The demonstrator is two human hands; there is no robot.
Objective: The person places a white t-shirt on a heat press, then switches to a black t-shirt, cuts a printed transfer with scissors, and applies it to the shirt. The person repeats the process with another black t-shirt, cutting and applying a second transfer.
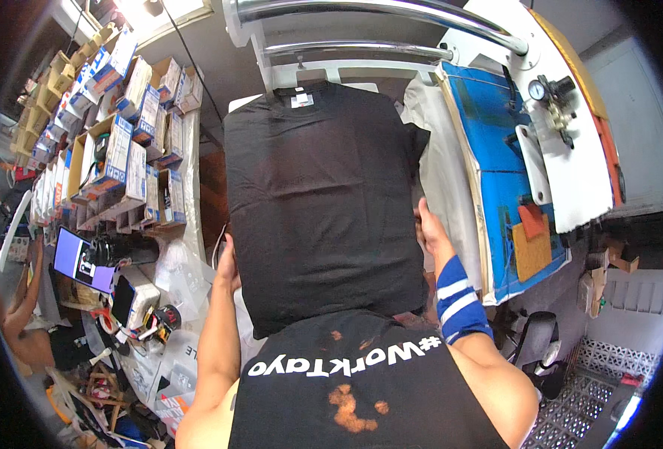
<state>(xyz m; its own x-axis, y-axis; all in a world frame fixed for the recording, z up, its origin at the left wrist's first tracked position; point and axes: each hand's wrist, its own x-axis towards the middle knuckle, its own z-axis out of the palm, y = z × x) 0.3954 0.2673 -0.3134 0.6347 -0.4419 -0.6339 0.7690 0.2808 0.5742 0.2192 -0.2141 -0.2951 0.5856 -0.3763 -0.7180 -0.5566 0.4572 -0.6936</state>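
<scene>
A black T-shirt lies flat and slightly creased in front of me, its neckline at the far end with a small label inside. It is spread over a flat support, of which a white edge shows at the far left corner. My left hand grips the shirt's left side, thumb up and fingers mostly hidden at the edge. On the opposite side, my right hand holds the right edge in the same way, its fingers partly covered by the cloth. A blue and white striped band wraps my right forearm.
Beyond the shirt stand chrome rails of a white machine with a pressure gauge. A blue screen frame leans at the right. Boxes fill shelves at the left, above a lit monitor and a person's arm.
</scene>
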